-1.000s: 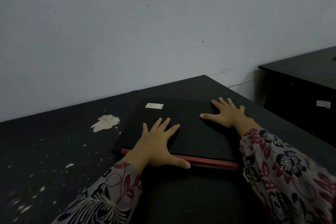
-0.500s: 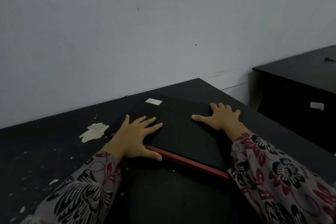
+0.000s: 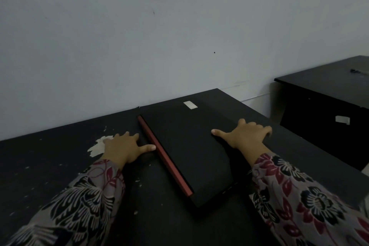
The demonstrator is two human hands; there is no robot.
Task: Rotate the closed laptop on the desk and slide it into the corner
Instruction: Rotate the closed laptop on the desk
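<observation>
- Head view shows our right hand (image 3: 244,136) spread flat, palm pressing the closed laptop (image 3: 191,150) near its right edge, likely to steer it toward the wall.
- Our left hand (image 3: 123,149) lies open on the surface (image 3: 50,166), thumb touching the laptop's red edge (image 3: 163,156), seemingly nudging it.
- Half a second earlier that edge faced us; now it runs away from us, and the laptop sits nearer the far corner.
</observation>
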